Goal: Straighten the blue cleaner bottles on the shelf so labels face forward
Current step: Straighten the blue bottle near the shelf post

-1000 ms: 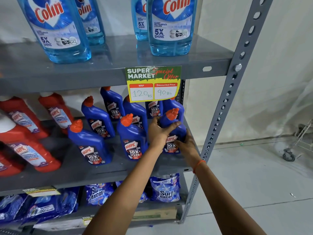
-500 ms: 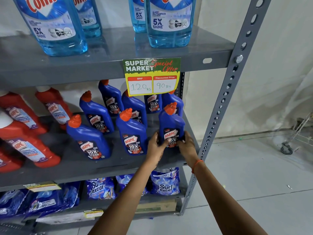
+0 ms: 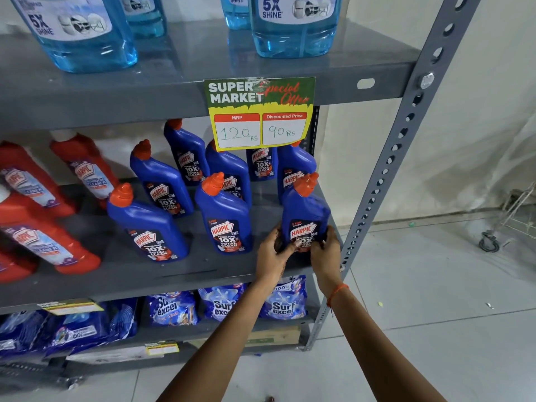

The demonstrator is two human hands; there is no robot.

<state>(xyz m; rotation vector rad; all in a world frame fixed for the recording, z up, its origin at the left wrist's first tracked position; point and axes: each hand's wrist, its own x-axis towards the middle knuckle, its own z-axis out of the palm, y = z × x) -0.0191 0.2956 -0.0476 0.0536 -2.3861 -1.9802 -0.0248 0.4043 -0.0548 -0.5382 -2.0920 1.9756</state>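
Several blue Harpic bottles with orange caps stand on the middle shelf. The front right bottle stands upright near the shelf's right end, its label facing forward. My left hand grips its lower left side and my right hand its lower right side, fingers over the label's bottom. To its left stand a front middle bottle and a front left bottle, labels forward. More blue bottles stand in rows behind, partly hidden by a price card.
Red Harpic bottles fill the shelf's left part. Light blue Colin bottles stand on the shelf above. Surf Excel packs lie on the shelf below. A perforated grey upright bounds the right side; a trolley wheel is on the floor.
The front right bottle went from tilted and held high by my left hand to standing upright on the shelf. Both hands slid down to its base, and it shifted slightly right.
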